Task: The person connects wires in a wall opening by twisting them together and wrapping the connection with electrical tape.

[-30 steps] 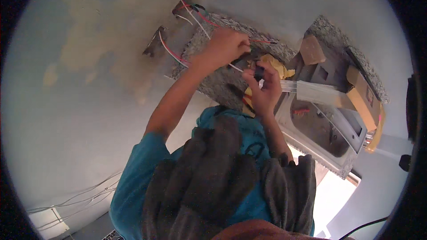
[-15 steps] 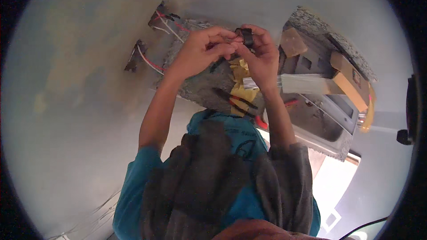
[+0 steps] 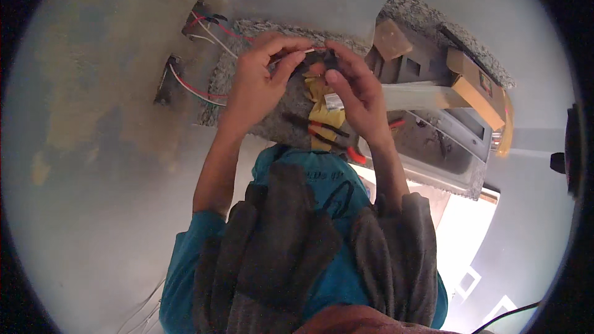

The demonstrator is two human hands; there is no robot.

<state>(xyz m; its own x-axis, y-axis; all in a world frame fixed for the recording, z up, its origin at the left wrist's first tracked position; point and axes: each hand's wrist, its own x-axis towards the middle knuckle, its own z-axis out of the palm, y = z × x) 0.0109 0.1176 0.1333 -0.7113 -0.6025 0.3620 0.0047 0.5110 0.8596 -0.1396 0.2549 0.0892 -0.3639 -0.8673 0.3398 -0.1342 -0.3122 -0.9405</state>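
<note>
My left hand (image 3: 257,83) pinches wires between thumb and forefinger; the end of a white wire (image 3: 309,51) pokes out past the fingertips, with a red one beside it. Close on its right, my right hand (image 3: 361,89) has its fingers curled round a small black roll (image 3: 330,58), which looks like electrical tape. The fingers partly cover this roll. From the upper wall opening (image 3: 195,21), red and white wires (image 3: 224,48) run toward my left hand. More wires come out of the lower opening (image 3: 163,80) and pass behind my left wrist.
Below my hands, a granite counter (image 3: 216,83) carries yellow paper (image 3: 318,112) and tools with red and black handles (image 3: 334,139). To the right are a sink (image 3: 455,164), an open cardboard box (image 3: 479,99), a clear plastic-wrapped length (image 3: 414,97) and a brownish block (image 3: 391,39).
My hands have drawn slightly apart, and the white wire end now shows between them. The black roll has turned and sits lower in my right fingers. The whole view has shifted a little.
</note>
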